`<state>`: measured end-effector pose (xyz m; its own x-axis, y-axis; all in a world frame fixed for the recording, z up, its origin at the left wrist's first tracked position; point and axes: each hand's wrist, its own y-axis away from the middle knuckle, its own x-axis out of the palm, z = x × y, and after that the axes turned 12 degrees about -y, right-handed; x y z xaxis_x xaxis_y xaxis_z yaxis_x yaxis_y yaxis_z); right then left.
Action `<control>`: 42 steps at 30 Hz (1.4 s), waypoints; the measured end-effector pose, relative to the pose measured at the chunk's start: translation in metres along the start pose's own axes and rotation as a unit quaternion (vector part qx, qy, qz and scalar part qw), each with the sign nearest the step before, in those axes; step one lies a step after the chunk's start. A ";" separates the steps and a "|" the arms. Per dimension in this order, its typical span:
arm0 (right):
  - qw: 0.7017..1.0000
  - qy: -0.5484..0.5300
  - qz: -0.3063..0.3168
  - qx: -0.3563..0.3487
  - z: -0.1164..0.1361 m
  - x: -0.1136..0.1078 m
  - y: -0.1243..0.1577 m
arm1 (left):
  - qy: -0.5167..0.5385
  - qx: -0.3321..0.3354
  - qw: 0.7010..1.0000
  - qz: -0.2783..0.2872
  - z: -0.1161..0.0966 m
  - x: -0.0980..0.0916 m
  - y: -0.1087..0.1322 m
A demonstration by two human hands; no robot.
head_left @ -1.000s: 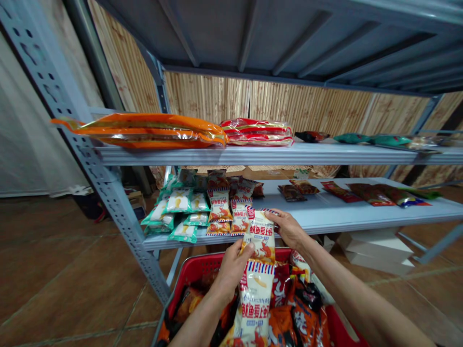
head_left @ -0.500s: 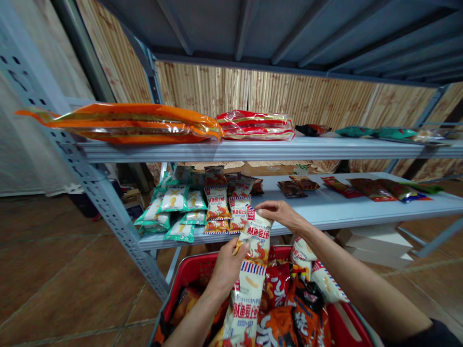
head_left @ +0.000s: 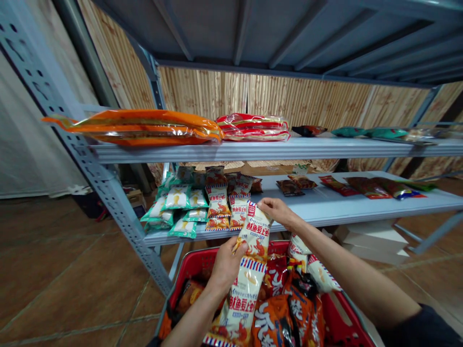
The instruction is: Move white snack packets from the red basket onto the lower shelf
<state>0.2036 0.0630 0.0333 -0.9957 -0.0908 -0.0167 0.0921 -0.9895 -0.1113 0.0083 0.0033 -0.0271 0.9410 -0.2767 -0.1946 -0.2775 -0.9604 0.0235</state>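
Both my hands hold a strip of white snack bags (head_left: 257, 230) with red lettering and a shrimp picture. Fingers of my right hand (head_left: 278, 212) pinch its top right corner. My left hand (head_left: 227, 264) grips the left edge lower down, thumb on the front. Below that hand the strip continues as a second bag (head_left: 243, 300), hanging over a red basket (head_left: 208, 258). Orange and dark snack bags (head_left: 277, 320) fill much of the basket, and more white bags (head_left: 321, 273) lie at its right side. Behind my hands, similar white bags (head_left: 217, 200) stand on the lower shelf.
Green-and-white bags (head_left: 177, 196) are piled at the left of the lower shelf (head_left: 307, 207); dark and red packets (head_left: 367, 187) lie farther right. An orange package (head_left: 144, 127) and a red-striped package (head_left: 253, 126) rest on the shelf above. White boxes (head_left: 372, 238) sit underneath.
The view has shifted slightly, with the shelf's left end now a little farther right. Both hands keep their hold on the strip, whose lower bag hangs slightly more to the left.
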 end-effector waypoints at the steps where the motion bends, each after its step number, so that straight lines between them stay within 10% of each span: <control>1: 1.000 0.004 0.029 -0.002 0.004 -0.001 0.001 | -0.005 0.005 1.000 -0.002 0.000 0.000 0.002; 20: 1.000 0.017 -0.010 -0.013 0.019 -0.011 0.017 | 0.162 -0.084 0.983 0.016 -0.011 0.009 0.021; 28: 0.977 -0.158 0.042 0.137 0.003 0.003 0.065 | 0.230 -0.087 0.969 -0.017 -0.023 0.007 0.026; 42: 0.976 -0.201 -0.055 0.059 0.004 0.032 0.093 | 0.246 -0.068 0.967 0.011 -0.031 0.008 0.052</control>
<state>0.1803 -0.0326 0.0264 -0.9237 0.0026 0.3831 0.0072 -0.9997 0.0243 0.0077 -0.0496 0.0029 0.9222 -0.2474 0.2971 -0.3027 -0.9401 0.1568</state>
